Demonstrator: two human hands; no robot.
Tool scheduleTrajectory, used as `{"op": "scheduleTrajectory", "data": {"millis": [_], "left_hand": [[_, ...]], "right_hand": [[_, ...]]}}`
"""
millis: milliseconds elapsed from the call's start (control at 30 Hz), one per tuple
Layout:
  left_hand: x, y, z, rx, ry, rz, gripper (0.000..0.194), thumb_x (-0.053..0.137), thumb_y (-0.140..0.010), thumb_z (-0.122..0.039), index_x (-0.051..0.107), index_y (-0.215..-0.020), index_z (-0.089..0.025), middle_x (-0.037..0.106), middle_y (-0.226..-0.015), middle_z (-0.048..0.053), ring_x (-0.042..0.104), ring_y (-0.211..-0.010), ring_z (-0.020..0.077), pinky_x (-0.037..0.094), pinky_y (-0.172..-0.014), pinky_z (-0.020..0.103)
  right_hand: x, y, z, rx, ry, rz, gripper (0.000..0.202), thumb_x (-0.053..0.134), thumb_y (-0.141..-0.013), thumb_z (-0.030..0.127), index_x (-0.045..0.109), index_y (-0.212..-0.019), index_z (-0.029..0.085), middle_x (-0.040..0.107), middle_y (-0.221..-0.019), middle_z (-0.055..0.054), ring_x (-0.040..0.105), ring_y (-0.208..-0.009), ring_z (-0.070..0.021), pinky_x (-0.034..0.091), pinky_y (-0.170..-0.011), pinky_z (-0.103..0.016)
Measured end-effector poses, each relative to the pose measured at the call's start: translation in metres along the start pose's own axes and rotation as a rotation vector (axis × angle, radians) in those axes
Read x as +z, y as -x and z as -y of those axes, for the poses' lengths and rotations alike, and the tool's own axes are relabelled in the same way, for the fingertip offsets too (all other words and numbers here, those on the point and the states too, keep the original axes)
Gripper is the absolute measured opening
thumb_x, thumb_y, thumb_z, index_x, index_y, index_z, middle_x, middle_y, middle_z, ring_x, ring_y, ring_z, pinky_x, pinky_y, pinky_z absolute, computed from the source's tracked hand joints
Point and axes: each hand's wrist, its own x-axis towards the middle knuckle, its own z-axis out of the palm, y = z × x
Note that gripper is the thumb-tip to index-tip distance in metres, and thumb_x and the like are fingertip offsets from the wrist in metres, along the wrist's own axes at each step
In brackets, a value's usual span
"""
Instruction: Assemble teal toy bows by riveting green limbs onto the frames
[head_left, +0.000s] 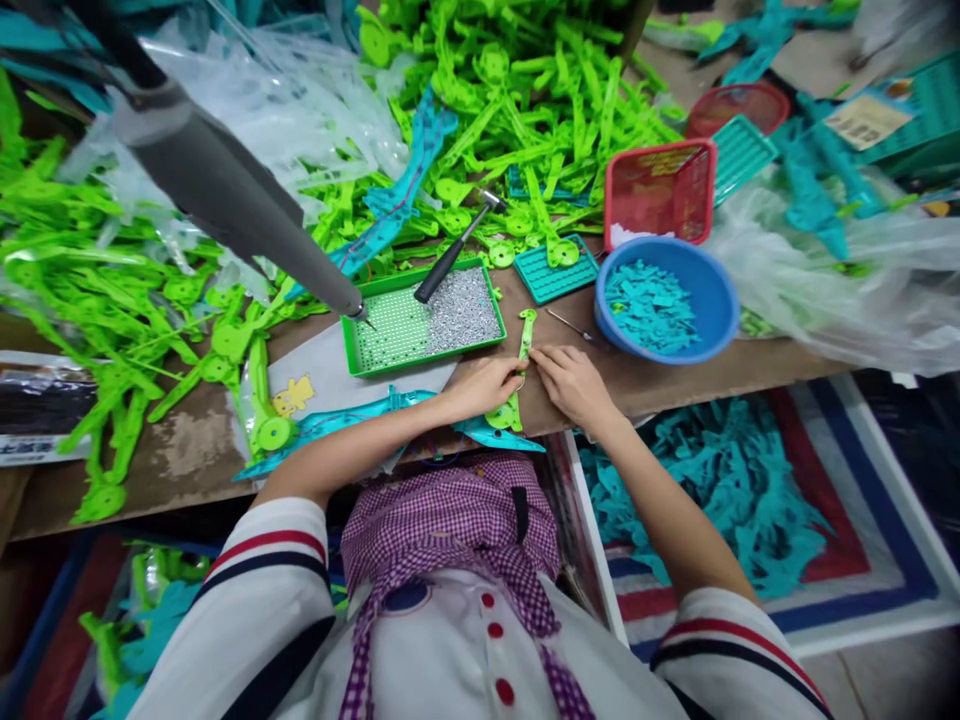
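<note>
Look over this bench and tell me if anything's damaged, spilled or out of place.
The bench has a pale, ragged patch at front left, perhaps worn surface. The hammer looks oddly parked: its handle rests in the green tray while its head sticks out past the far rim. I see no clear spill.

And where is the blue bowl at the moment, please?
In the head view, the blue bowl sits on the table, right of the right hand, in front of the red basket.

One head-worn camera looks forward and down, fairly close.
</note>
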Motion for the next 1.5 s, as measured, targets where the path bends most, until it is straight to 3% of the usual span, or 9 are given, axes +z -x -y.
{"op": "scheduleTrajectory", "data": {"millis": [200,367,467,667,800,900,1000,1167,1500], "left_hand": [[0.0,-0.001,0.0,0.01,0.007,-0.005,0.038,0.053,-0.097,-0.023,0.065,-0.132,-0.016,0.075,-0.109,0.01,0.07,-0.098,0.0214,0.051,-0.087,0.033],[-0.001,0.001,0.002,0.027,0.033,-0.019,0.031,0.056,-0.095,-0.023,0.066,-0.123,-0.016,0.074,-0.094,0.006,0.069,-0.088,0.0196,0.05,-0.08,0.031],[0.0,0.001,0.005,0.032,0.088,-0.036,0.031,0.058,-0.095,-0.025,0.065,-0.124,-0.016,0.073,-0.091,0.004,0.068,-0.083,0.0181,0.05,-0.078,0.031],[-0.003,-0.006,0.017,0.068,0.163,0.082,0.038,0.05,-0.096,-0.016,0.061,-0.132,-0.017,0.074,-0.11,0.006,0.068,-0.093,0.0175,0.052,-0.087,0.032],[-0.006,-0.006,0.02,0.038,0.197,0.163,0.046,0.046,-0.095,-0.014,0.057,-0.139,-0.017,0.074,-0.117,0.007,0.069,-0.08,0.0154,0.054,-0.078,0.031],[-0.008,0.005,0.017,0.079,0.154,0.096,0.044,0.052,-0.093,-0.016,0.06,-0.137,-0.018,0.071,-0.126,0.009,0.07,-0.089,0.0173,0.054,-0.086,0.033],[-0.013,0.021,0.01,0.095,-0.001,0.04,0.033,0.054,-0.093,-0.017,0.07,-0.122,-0.015,0.075,-0.115,0.012,0.069,-0.103,0.0215,0.051,-0.093,0.035],[-0.011,0.034,-0.008,0.027,-0.094,0.045,0.027,0.05,-0.098,-0.022,0.075,-0.101,-0.014,0.076,-0.098,0.011,0.07,-0.092,0.0218,0.051,-0.086,0.036],[-0.002,0.073,-0.012,0.058,-0.42,0.126,0.054,0.039,-0.09,-0.002,0.054,-0.139,-0.016,0.055,-0.123,0.015,0.063,-0.075,0.0169,0.051,-0.07,0.033]], "right_hand": [[-0.007,-0.003,0.003,0.01,-0.041,0.011,0.045,0.034,-0.103,0.03,0.064,-0.134,0.016,0.069,-0.13,-0.014,0.062,-0.112,-0.0288,0.05,-0.096,-0.047],[0.001,0.005,0.018,0.049,-0.363,-0.139,0.041,0.044,-0.102,0.037,0.065,-0.133,0.02,0.068,-0.134,-0.01,0.063,-0.123,-0.0227,0.049,-0.107,-0.042],[0.006,0.006,0.019,0.113,-0.494,-0.151,0.041,0.047,-0.101,0.039,0.065,-0.134,0.022,0.069,-0.134,-0.008,0.064,-0.123,-0.0217,0.049,-0.108,-0.042],[0.004,-0.001,0.015,0.16,-0.504,-0.104,0.034,0.055,-0.098,0.039,0.07,-0.126,0.026,0.075,-0.123,-0.006,0.069,-0.115,-0.0234,0.048,-0.107,-0.046],[0.005,-0.003,0.023,0.228,-0.499,-0.145,0.032,0.06,-0.095,0.04,0.072,-0.12,0.026,0.076,-0.118,-0.007,0.069,-0.111,-0.0248,0.051,-0.103,-0.046],[0.003,-0.002,0.03,0.236,-0.472,-0.137,0.03,0.059,-0.095,0.038,0.071,-0.119,0.026,0.075,-0.121,-0.006,0.069,-0.114,-0.0246,0.047,-0.108,-0.048],[0.001,-0.002,0.033,0.239,-0.42,-0.099,0.027,0.057,-0.097,0.036,0.071,-0.118,0.027,0.073,-0.126,-0.005,0.067,-0.118,-0.0235,0.041,-0.114,-0.05],[-0.002,-0.002,0.035,0.253,-0.368,-0.066,0.027,0.053,-0.099,0.036,0.071,-0.118,0.028,0.073,-0.126,-0.004,0.067,-0.119,-0.0223,0.04,-0.115,-0.05],[-0.008,-0.001,0.041,0.234,-0.32,-0.033,0.03,0.047,-0.101,0.037,0.069,-0.12,0.03,0.072,-0.128,-0.005,0.066,-0.121,-0.0241,0.036,-0.116,-0.058]]}}
